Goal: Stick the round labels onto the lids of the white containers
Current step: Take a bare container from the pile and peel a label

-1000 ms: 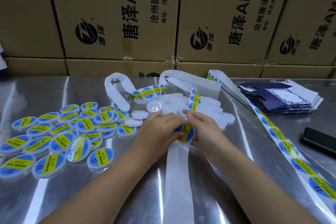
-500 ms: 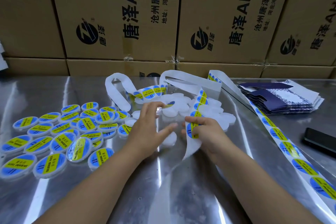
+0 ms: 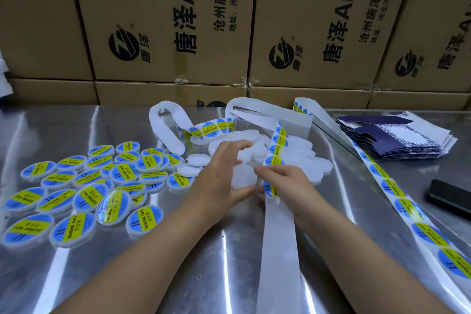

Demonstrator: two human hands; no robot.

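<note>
Head view. Near the middle of the metal table (image 3: pixel 76 130), gripped between the thumb and curled fingers of the left hand (image 3: pixel 216 181), a bare white container (image 3: pixel 243 177). Just at its 3 o'clock, the right hand (image 3: pixel 290 188), pinching a label strip (image 3: pixel 277 237) at a round blue-and-yellow label (image 3: pixel 270 190). Beyond both hands, toward 12 o'clock, a heap of unlabelled containers (image 3: pixel 303 158), crossed by the same strip. At 9 o'clock of the left hand, near it, a spread of labelled containers (image 3: pixel 102 186). At 3 o'clock of the right hand, a second strip of labels (image 3: pixel 407 208); past it, a dark phone (image 3: pixel 449 197); toward 2 o'clock, a stack of flat blue cartons (image 3: pixel 397 140). Behind everything, cardboard boxes (image 3: pixel 165 20).
</note>
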